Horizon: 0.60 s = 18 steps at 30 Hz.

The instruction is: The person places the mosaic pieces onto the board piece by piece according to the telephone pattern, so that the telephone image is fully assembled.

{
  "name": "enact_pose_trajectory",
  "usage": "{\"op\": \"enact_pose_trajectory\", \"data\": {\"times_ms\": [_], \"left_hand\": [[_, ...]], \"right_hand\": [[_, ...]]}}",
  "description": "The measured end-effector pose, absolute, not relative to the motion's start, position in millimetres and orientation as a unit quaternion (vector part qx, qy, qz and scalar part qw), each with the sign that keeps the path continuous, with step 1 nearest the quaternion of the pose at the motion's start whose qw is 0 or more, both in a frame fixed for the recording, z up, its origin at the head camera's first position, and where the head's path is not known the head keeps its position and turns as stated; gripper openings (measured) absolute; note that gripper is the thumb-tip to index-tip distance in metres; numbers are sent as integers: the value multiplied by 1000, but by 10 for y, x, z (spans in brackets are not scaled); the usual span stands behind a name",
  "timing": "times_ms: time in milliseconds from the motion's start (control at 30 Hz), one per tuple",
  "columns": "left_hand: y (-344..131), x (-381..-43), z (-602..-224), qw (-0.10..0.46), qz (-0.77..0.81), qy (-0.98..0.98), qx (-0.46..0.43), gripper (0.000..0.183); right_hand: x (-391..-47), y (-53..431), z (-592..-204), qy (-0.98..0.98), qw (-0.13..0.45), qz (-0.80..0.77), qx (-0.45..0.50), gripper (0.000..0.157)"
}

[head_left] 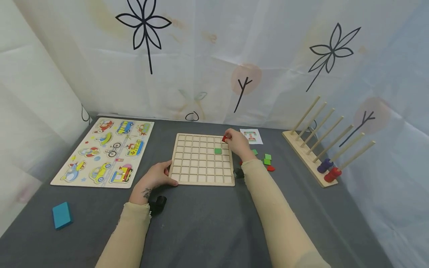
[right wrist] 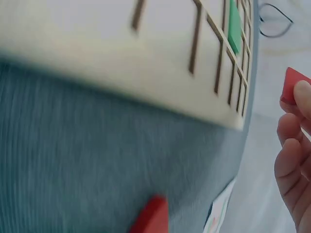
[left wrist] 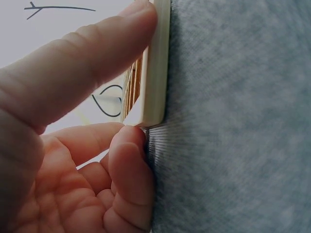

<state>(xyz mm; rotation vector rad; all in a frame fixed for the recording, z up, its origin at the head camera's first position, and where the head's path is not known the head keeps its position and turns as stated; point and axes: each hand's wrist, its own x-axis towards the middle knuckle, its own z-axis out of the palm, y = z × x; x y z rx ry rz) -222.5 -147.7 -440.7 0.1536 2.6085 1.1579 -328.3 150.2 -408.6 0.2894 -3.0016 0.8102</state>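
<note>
A pale wooden grid board (head_left: 205, 183) lies flat in the middle of the table. One green square tile (head_left: 218, 151) sits in a cell towards its upper right. My left hand (head_left: 155, 176) holds the board's near left corner, thumb at the front edge and curled fingers against the side, as the left wrist view shows. Above the board's far right corner, my right hand (head_left: 238, 143) pinches a red tile (right wrist: 291, 83) between thumb and fingers. Right of the board lie loose green tiles (head_left: 267, 156) and red tiles (head_left: 270, 168), partly hidden by the right forearm.
A printed pattern card (head_left: 256, 138) lies behind the right hand. At left is a vehicle puzzle board (head_left: 110, 149), with a blue block (head_left: 62, 215) nearer. On the right stands a wooden peg rack (head_left: 305, 156) with blue and red beads. A white curtain (head_left: 201, 56) backs the table.
</note>
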Motion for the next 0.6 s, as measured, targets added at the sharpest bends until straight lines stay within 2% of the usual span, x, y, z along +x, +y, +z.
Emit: {"op": "enact_pose_trajectory", "data": {"times_ms": [300, 600], "left_hand": [[-1467, -2220, -4414, 137, 399, 905, 50, 95], [-1461, -2226, -4433, 135, 401, 905, 45, 94]], "right_hand": [[-3306, 1304, -4153, -970, 0, 219, 101, 9], [-3360, 1240, -4217, -976, -20, 192, 101, 7]]}}
